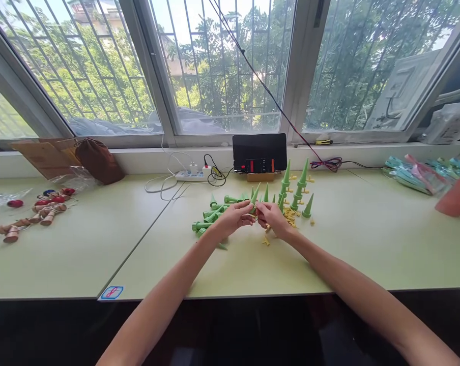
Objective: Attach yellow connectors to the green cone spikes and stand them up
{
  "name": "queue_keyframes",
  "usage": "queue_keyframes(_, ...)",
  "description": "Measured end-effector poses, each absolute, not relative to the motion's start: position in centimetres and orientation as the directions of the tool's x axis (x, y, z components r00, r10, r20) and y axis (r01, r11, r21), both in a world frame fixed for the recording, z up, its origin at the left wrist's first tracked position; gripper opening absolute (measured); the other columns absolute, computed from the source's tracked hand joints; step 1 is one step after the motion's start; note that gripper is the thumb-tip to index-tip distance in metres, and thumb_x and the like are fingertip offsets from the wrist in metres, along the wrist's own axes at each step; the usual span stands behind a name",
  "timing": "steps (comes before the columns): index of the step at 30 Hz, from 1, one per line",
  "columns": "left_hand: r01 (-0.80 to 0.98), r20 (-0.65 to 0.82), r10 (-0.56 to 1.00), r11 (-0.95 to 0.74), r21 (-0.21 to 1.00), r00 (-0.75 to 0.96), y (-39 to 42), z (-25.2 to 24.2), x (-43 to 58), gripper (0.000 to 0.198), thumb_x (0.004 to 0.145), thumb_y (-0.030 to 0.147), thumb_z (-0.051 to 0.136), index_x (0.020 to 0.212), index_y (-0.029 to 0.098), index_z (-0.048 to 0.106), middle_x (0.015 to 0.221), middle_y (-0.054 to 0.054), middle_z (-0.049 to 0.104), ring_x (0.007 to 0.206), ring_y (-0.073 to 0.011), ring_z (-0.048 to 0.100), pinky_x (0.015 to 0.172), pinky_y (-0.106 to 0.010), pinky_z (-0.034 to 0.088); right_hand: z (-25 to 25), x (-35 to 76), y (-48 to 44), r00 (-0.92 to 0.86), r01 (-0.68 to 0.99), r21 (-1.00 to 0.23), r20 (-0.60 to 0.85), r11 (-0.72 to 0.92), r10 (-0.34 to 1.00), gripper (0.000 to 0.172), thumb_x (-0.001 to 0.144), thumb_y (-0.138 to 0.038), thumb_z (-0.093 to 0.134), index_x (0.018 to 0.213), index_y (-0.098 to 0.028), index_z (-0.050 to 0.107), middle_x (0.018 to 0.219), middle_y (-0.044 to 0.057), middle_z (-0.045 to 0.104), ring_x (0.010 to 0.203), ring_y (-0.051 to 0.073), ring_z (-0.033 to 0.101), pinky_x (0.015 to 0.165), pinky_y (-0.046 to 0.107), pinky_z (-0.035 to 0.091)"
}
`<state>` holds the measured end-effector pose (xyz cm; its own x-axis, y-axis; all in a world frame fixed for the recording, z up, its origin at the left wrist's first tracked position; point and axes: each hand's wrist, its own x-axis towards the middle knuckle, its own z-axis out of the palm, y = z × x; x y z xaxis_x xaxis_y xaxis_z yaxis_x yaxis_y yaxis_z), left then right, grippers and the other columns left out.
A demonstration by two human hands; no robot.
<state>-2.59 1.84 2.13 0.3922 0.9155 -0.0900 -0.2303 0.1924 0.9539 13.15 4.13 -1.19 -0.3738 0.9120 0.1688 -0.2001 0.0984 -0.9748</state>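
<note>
My left hand (234, 217) and my right hand (272, 218) meet over the pale green table (329, 254), fingers pinched together. Between them sticks up a green plastic cone spike (255, 195), gripped by the left hand. The right hand pinches at its base, on something small that I cannot make out. Behind the left hand lies a pile of green cone spikes (210, 216). Beyond the right hand, stacked green cones (298, 190) stand upright. Small yellow plastic pieces (290, 215) are scattered around the right hand, one yellow piece (266, 240) lying nearer to me.
A black tablet (259, 151) stands by the window with a white power strip (192, 175) and cables left of it. Wooden cup-and-ball toys (35, 213) lie at far left near a brown pouch (99, 160). Packaged items (421, 174) and a pink container (457, 195) sit far right.
</note>
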Motion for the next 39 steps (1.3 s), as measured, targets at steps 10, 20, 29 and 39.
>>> queue_keyframes(10, -0.239, -0.196, 0.859, 0.339, 0.910, 0.472, 4.0, 3.6, -3.4, 0.021, 0.085, 0.017, 0.063, 0.105, 0.010, 0.068, 0.081, -0.006, 0.063, 0.066, -0.0064, 0.059, 0.061, -0.016, 0.053, -0.4, 13.2, 3.8, -0.347, -0.245, -0.962, 0.205, 0.122, 0.915, 0.043, 0.083, -0.055, 0.059, 0.063, -0.021, 0.041, 0.049, -0.009, 0.022, 0.038, 0.007, 0.025, 0.035, 0.023, 0.026)
queue_keyframes(20, -0.291, -0.174, 0.844, 0.358, 0.887, 0.507, 4.5, 2.9, -4.1, 0.023, 0.086, 0.012, 0.060, 0.106, 0.010, 0.069, 0.081, -0.006, 0.064, 0.065, -0.0048, 0.058, 0.063, -0.014, 0.053, -0.6, 13.0, 3.7, -0.357, -0.237, -0.963, 0.209, 0.128, 0.910, 0.045, 0.081, -0.057, 0.060, 0.063, -0.021, 0.041, 0.049, -0.009, 0.022, 0.036, 0.006, 0.026, 0.035, 0.023, 0.024)
queue_keyframes(29, -0.257, -0.038, 0.913, 0.155, 0.954, 0.407, 4.2, 1.6, -3.3, 0.037, 0.076, 0.023, 0.074, 0.110, 0.011, 0.064, 0.077, -0.004, 0.066, 0.064, -0.0094, 0.063, 0.067, -0.022, 0.053, -0.8, 13.2, 3.9, -0.356, -0.254, -0.959, 0.214, 0.126, 0.910, 0.038, 0.083, -0.049, 0.059, 0.066, -0.021, 0.039, 0.051, -0.009, 0.023, 0.036, 0.006, 0.028, 0.034, 0.023, 0.025)
queue_keyframes(39, -0.107, 0.031, 0.965, -0.003, 0.994, 0.259, 3.6, 0.9, -2.0, 0.041, 0.078, 0.053, 0.065, 0.088, 0.012, 0.062, 0.075, -0.002, 0.062, 0.062, -0.0099, 0.062, 0.063, -0.024, 0.053, -1.4, 13.1, 4.3, -0.385, -0.173, -0.971, 0.219, 0.164, 0.897, 0.032, 0.087, -0.041, 0.049, 0.064, -0.020, 0.042, 0.050, -0.008, 0.030, 0.035, 0.007, 0.036, 0.034, 0.022, 0.026)
